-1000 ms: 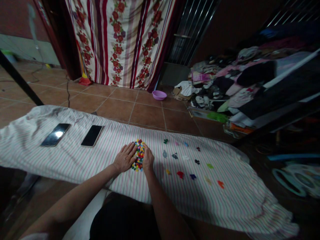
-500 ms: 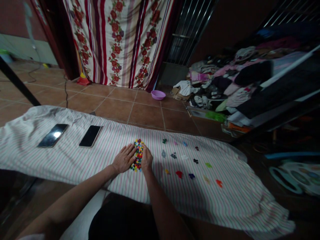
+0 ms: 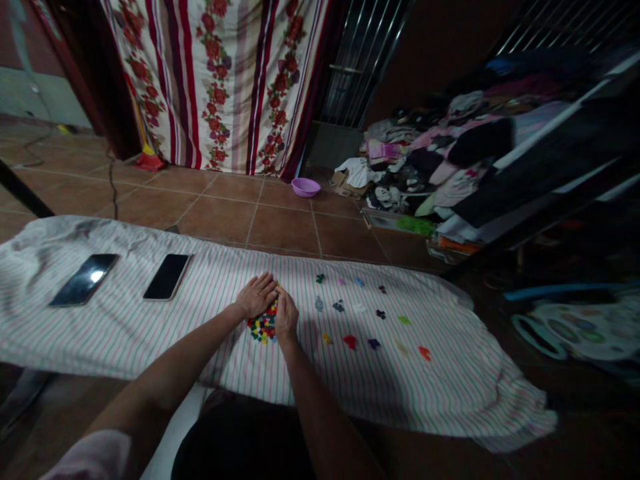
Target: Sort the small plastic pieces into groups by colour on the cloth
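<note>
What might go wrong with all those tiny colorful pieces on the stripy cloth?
The left hand and right hand are close around the mixed pile, so a quick push might scatter small pieces.

The yellow group lies just beyond the right hand; a sideways bump could mix it up.

The striped cloth looks wrinkled at its ends, so a tug might shift the pieces.

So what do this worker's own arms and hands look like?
They're human: the left hand and right hand wear no gloves, and the forearms are bare. A pale, pinkish sleeve shows on the left arm; no watch or cables are visible.
</note>
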`<state>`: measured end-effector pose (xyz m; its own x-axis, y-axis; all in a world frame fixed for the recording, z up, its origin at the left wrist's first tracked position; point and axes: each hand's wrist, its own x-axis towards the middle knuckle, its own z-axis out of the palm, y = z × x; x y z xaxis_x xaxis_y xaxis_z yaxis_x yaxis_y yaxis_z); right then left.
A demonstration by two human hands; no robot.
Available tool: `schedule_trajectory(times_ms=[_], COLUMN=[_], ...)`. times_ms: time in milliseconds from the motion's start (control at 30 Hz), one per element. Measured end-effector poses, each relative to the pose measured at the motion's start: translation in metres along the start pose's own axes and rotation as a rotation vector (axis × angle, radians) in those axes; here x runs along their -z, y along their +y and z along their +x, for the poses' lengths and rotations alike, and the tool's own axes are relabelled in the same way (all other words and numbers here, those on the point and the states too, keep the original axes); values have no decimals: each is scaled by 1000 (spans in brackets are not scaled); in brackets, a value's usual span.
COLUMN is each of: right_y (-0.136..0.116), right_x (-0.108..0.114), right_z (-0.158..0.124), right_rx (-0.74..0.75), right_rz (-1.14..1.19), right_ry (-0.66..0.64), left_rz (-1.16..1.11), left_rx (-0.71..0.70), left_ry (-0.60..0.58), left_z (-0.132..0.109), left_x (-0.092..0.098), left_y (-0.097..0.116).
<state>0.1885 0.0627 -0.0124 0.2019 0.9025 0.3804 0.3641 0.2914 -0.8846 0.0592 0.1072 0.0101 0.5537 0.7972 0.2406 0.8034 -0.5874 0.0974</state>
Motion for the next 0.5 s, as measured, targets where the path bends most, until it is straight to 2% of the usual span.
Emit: schedule_trajectory(times_ms=[233,333,500], right_y=[-6,-7,-6], right_x=[1,1,1], right_z=[0,-1,-1], right_rx=[17,6,9], right_rz=[-36,-57,-70], right_ry=[44,46,53], left_rz=[-9,-26,-110], left_rx=[-145,-98,-138], left_ry=[-24,49,180], left_z=[-13,-24,-50], left_x=[-4,-6,-5], left_y=[-2,-5,-7])
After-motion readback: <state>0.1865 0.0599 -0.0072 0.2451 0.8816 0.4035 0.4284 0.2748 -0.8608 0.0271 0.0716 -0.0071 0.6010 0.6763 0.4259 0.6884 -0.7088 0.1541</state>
